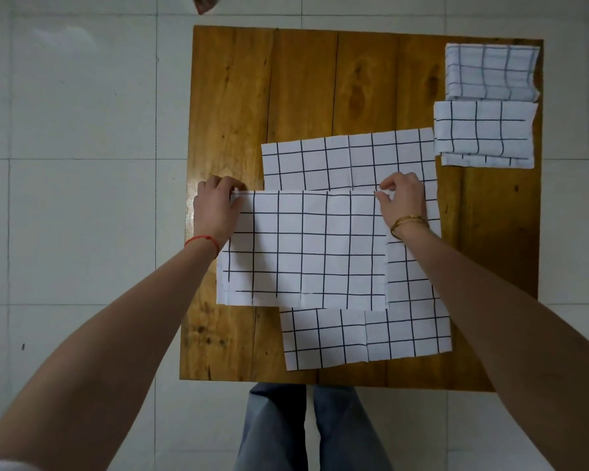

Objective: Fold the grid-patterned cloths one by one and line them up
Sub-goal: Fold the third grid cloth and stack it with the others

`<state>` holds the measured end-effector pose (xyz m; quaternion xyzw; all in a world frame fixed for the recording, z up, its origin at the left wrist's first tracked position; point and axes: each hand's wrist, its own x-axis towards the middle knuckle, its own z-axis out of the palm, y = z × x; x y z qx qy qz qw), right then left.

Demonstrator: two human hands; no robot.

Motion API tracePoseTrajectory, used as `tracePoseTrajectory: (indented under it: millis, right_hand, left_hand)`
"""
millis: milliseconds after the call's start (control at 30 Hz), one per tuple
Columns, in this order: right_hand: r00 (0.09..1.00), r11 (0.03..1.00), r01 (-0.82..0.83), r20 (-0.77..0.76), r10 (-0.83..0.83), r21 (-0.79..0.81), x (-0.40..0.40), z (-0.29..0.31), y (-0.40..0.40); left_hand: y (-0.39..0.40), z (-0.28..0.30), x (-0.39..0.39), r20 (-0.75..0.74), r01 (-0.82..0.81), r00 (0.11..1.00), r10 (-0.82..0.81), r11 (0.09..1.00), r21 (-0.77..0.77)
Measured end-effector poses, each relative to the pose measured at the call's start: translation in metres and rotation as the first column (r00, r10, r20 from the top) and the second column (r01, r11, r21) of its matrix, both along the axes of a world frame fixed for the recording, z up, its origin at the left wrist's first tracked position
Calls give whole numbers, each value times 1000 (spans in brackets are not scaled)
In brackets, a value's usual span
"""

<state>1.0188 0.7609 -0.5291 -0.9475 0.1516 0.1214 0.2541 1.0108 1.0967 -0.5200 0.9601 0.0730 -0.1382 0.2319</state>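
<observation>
A: Item one, the carrier?

B: A square desk of amber-brown wooden planks (303, 83), standing on a pale tiled floor (82, 130).

A: Item two, the cloth being worked?

B: A white cloth with a black grid pattern, doubled over (303, 249), lying toward the desk's near-left part. Its far edge is being pinched at both corners. The left hand (215, 205) is holding the far-left corner, fingers curled together over the cloth's edge, close to the desk's left edge. The right hand (403, 198) is holding the far-right corner, thumb and forefinger closed on the fabric, the other fingers bent.

A: Anything beneath it?

B: A larger white grid-patterned cloth, lying flat and unfolded (351, 161), is showing beyond the far, right and near sides of the doubled one. Its near edge is sitting close to the desk's near edge.

A: Finished pieces?

B: Two folded white grid cloths, lying in a line along the desk's right edge. One (492, 73) is occupying the far-right corner; the other (483, 134) is sitting just on its near side, almost touching it and the flat cloth's far-right corner.

A: Other entries?

B: A red thread bracelet (203, 240) on the left wrist, a gold bangle (407, 222) on the right, and grey-blue trouser legs (306, 430) showing below the desk's near edge.
</observation>
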Motion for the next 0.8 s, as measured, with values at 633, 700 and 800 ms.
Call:
tracePoseTrajectory:
  millis: [633, 700, 800]
  right_hand:
    - [975, 965, -219, -62, 212, -141, 5, 5, -7]
    - [977, 961, -213, -67, 205, -173, 7, 6, -8]
    - [978, 953, -210, -59, 202, -220, 10, 7, -8]
  left_hand:
    - [-1, 7, 17, -105, 136, 988, -117, 970, 201]
    - [-2, 7, 19, -114, 163, 984, -140, 959, 231]
    - [-7, 8, 21, -113, 192, 979, -169, 949, 249]
